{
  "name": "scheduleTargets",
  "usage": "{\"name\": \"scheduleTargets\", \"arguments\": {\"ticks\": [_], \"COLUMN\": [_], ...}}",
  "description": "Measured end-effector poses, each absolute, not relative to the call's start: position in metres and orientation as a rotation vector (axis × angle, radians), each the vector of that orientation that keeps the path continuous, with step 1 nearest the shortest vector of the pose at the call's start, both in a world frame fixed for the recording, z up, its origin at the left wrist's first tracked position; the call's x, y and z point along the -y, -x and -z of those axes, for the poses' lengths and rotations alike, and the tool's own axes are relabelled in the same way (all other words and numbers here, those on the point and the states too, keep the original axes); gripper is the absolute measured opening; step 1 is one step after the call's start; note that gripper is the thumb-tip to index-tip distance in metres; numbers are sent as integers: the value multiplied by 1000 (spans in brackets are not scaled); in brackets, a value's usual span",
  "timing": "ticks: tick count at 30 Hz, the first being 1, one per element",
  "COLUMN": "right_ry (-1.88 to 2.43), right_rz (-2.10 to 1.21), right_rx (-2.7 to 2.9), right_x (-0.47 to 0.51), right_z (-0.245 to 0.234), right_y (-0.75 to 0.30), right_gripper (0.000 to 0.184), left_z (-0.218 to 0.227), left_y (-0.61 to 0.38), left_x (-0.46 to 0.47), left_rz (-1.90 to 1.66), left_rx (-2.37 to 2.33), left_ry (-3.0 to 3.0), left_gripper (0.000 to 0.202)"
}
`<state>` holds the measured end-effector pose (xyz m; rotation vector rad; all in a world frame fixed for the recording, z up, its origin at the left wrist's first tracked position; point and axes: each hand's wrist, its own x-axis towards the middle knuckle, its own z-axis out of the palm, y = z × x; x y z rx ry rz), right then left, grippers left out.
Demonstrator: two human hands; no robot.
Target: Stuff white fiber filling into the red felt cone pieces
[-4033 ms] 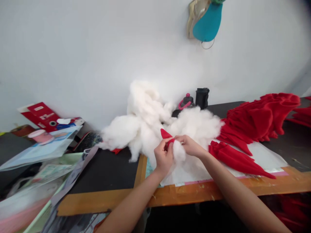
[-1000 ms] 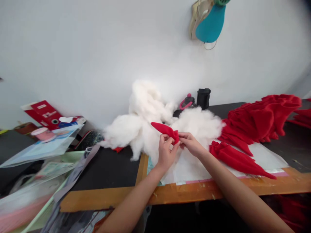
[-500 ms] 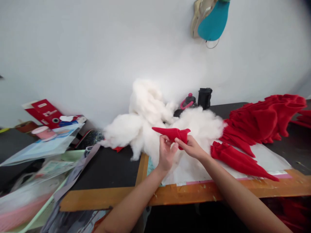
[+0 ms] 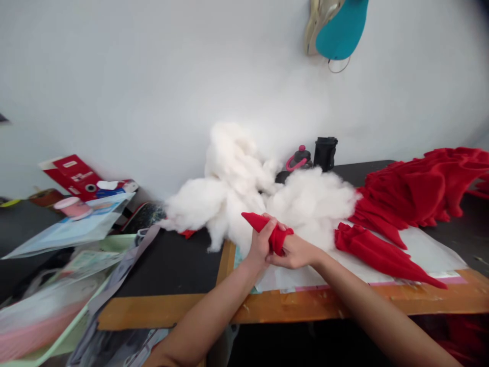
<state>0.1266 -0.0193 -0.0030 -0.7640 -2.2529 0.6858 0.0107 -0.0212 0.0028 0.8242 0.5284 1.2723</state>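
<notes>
Left hand and right hand, both curled

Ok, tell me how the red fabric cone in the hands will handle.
The red fleece cone is likely soft and floppy at its bunched end, against the right hand. Its tip, sticking out past the left hand, looks firmer, perhaps filled. It should be light for its size and grippy rather than slippery, given the napped fabric.

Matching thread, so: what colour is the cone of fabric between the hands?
Bright red, best seen in the head view, on the fabric cone.
</notes>
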Motion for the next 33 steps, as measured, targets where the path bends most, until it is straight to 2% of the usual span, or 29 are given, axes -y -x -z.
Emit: {"name": "scheduleTargets", "arguments": {"ticks": [4, 9, 13, 18, 24, 28, 33], "right_ry": [777, 781, 821, 784, 731, 691, 671], "right_rz": [-634, -361, -338, -553, -916, -1136, -1158], "right_rx": [2201, 1977, 1956, 1982, 2042, 1980, 1825], "right_x": [16, 14, 13, 13, 10, 8, 7], "right_z": [4, 3, 2, 3, 6, 8, 5], "right_y": [-127, -123, -119, -115, -123, -130, -133], "right_gripper": [17, 17, 19, 21, 28, 24, 13], "left_z": [-4, -3, -2, -3, 0, 3, -2], "left_y": [-7, 5, 6, 1, -9, -14, -8], "left_x": [9, -10, -11, -4, 7, 12, 7], "left_rz": [-1290, -1413, -1423, -1397, -1372, -1284, -1237], "left_rx": [-580, -611, -571, -581, -574, -556, -540], "left_ry": [-558, -292, -363, -487, -563, -641, -536], "left_gripper": [40, 40, 38, 42, 37, 33, 41]}}
